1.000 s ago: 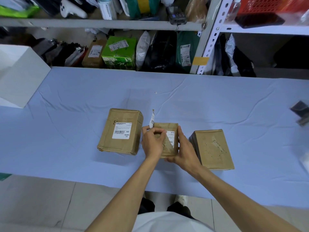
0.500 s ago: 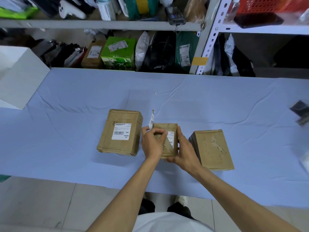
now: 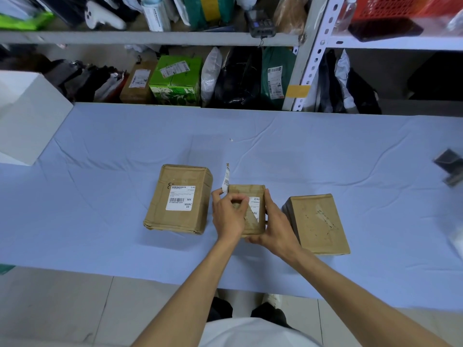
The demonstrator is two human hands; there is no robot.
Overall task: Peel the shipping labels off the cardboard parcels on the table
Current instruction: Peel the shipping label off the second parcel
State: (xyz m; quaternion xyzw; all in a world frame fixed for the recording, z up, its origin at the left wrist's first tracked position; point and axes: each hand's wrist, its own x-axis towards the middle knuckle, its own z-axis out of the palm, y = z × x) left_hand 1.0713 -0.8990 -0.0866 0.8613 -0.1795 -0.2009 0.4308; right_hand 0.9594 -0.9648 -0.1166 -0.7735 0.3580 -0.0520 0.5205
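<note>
Fingers (image 3: 239, 199) of the left hand (image 3: 229, 216) are curled, pinching at the torn label (image 3: 255, 205) on the middle parcel (image 3: 246, 190). That parcel sits toward the near edge of the table (image 3: 100, 196), and the right hand (image 3: 275, 226) grips its right side. Over the last second almost nothing has shifted. The white strip (image 3: 226, 180) stands up by the left thumb as before, and the label's remaining part looks no smaller (probably a stubborn patch that needs a fresh purchase). The left parcel (image 3: 179, 219) keeps its whole label (image 3: 181, 197); the right parcel (image 3: 318, 222) shows only residue. Both neighbours stand just beside the hands, so open room lies toward the far edge.
</note>
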